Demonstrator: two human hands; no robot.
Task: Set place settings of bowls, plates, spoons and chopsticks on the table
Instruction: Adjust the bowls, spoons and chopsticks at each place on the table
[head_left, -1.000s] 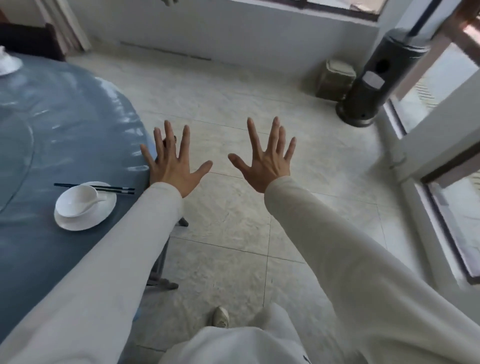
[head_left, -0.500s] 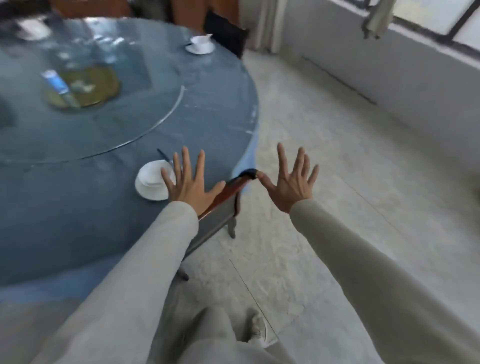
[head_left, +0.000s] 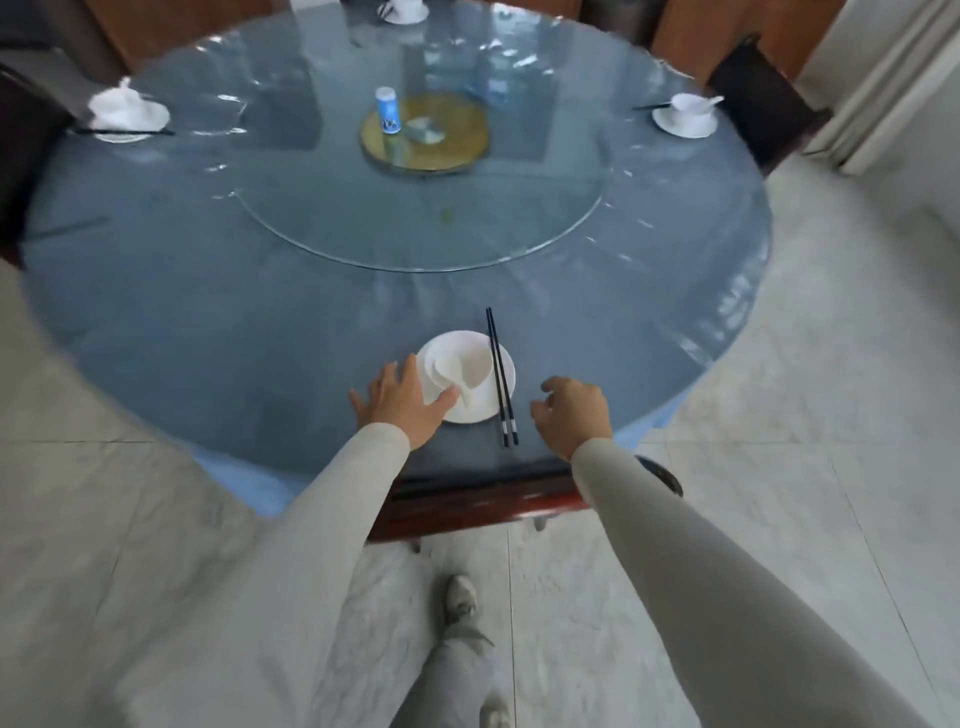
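Note:
On the near side of the round blue table (head_left: 208, 332) sits a white plate (head_left: 485, 408) bearing a white bowl (head_left: 467, 364) with a white spoon (head_left: 452, 376) in it. Black chopsticks (head_left: 500, 374) lie across the plate's right rim. My left hand (head_left: 402, 402) is spread flat at the plate's left edge, thumb touching the rim. To the right of the chopsticks my right hand (head_left: 571, 415) hovers with loosely curled fingers and holds nothing.
Other settings stand at the far left (head_left: 127, 111), far right (head_left: 685, 117) and far edge (head_left: 405, 10). A glass turntable (head_left: 415, 228) carries a gold disc (head_left: 457, 150) and a blue can (head_left: 387, 110). A dark red chair back (head_left: 467, 501) sits between me and the table.
The view swung from the floor by the window round to face the table. Both hands came down from a raised, spread pose to either side of the near plate.

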